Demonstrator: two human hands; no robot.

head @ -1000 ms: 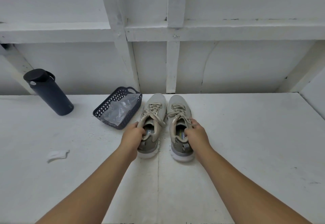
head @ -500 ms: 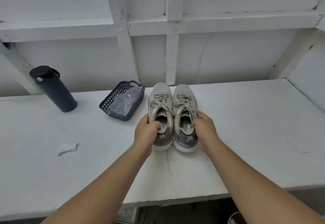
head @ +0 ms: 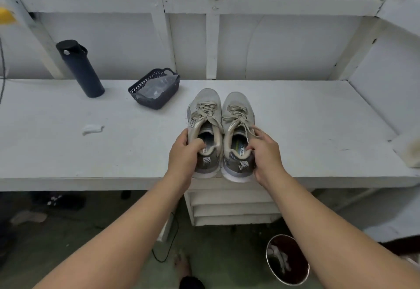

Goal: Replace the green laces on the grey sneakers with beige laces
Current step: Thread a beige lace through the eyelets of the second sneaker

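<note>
Since the earlier frame both sneakers have slid back toward the bench's front edge (head: 136, 182); their heels now overhang it. The left hand (head: 184, 154) grips the left sneaker (head: 205, 116) at the collar, thumb hooked inside; the right hand (head: 266, 154) holds the right sneaker (head: 237, 116) likewise, fingers curled round its outer side. Both already look laced in beige, so the task seems near its end; next probably comes setting the pair down securely. Bare bench lies right of the sneakers; the basket (head: 154, 88) and bottle (head: 79, 68) stand to their left.
</note>
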